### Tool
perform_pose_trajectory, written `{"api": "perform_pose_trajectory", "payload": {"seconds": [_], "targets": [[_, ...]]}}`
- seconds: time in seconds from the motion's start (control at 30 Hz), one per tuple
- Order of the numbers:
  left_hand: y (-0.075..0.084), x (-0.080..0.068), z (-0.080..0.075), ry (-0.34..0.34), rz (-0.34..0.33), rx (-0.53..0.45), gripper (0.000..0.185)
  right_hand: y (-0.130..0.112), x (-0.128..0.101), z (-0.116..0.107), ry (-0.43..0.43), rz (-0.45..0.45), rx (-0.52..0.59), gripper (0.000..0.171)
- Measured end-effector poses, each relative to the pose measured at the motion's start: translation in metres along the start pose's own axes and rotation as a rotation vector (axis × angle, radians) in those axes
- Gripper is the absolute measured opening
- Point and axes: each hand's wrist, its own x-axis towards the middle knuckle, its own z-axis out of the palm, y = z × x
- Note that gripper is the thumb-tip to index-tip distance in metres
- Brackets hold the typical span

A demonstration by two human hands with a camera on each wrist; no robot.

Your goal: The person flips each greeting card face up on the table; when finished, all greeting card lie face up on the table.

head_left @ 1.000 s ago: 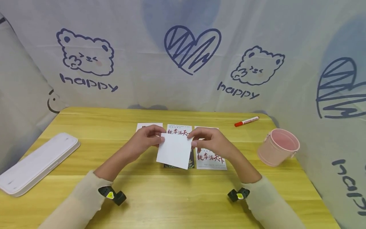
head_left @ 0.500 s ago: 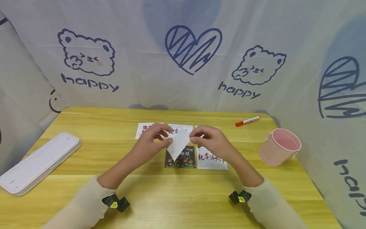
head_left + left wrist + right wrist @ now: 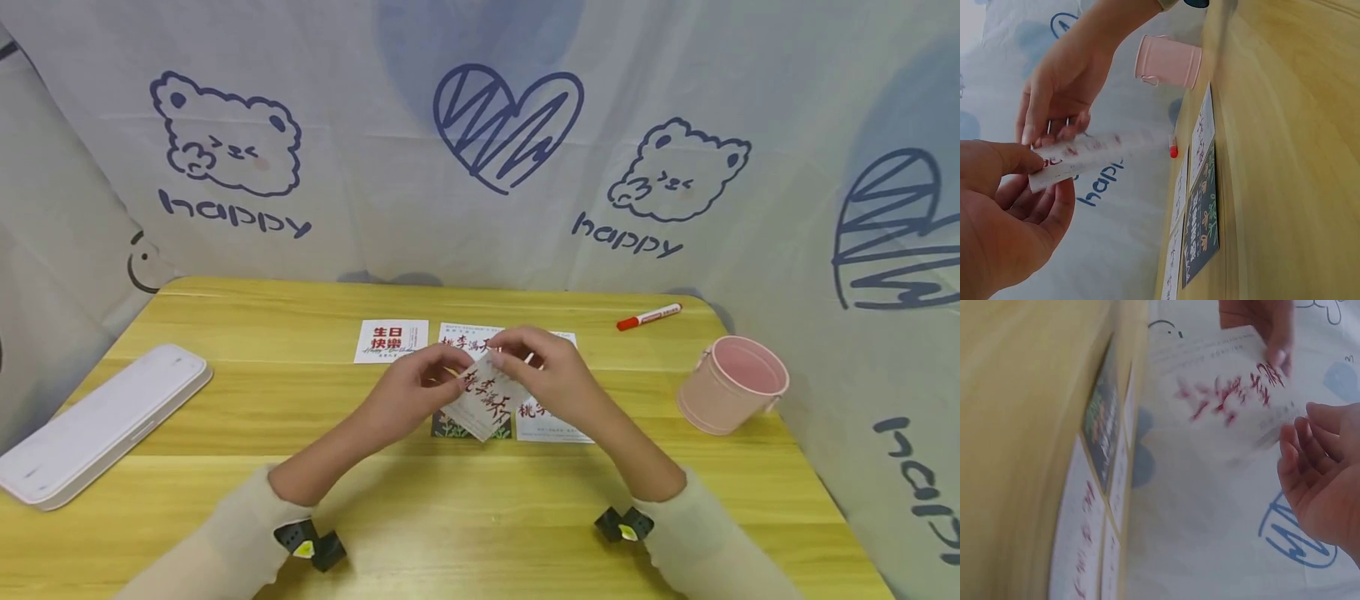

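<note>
A white card with red Chinese characters [image 3: 483, 404] is held tilted above the table, its printed side toward the head view. My left hand [image 3: 408, 392] pinches it near its left corner, thumb on the print in the left wrist view. My right hand [image 3: 558, 375] has thumb and fingertips at the upper right corner, seeming to pinch it; the card [image 3: 1222, 394] is blurred in the right wrist view. Beneath lie a dark flowered card [image 3: 1202, 222], partly covered, and a similar white card [image 3: 555, 429]. Behind them are a birthday card [image 3: 390, 340] and other white cards [image 3: 465, 333], partly hidden.
A long white case [image 3: 112, 421] lies at the table's left. On the right stand a pink bucket [image 3: 720, 400] and, farther back, a red-capped marker [image 3: 649, 317]. A printed cloth [image 3: 360, 167] hangs along the table's back edge.
The card in my hands has turned over, from its blank white side to its red printed side. My left hand has shifted slightly right, uncovering the birthday card. The table's items stay put.
</note>
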Motion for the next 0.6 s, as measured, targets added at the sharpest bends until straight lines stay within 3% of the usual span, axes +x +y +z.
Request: {"api": "perform_pose_trajectory", "payload": {"seconds": [0.23,0.37,0.5,0.6], "targets": [[-0.007,0.008,-0.013,0.095,-0.093,-0.214,0.027,0.003,0.001,-0.021,0.028,0.060,-0.101,0.022],[-0.011,0.010,-0.018,0.108,-0.137,-0.326,0.030,0.009,0.003,-0.024,0.008,0.081,-0.096,0.023],[-0.013,0.011,-0.021,0.099,-0.156,-0.353,0.033,0.014,0.005,-0.022,-0.009,0.134,-0.014,0.022],[-0.015,0.013,-0.022,0.108,-0.138,-0.296,0.037,0.017,0.005,-0.021,-0.018,0.155,0.046,0.020]]}}
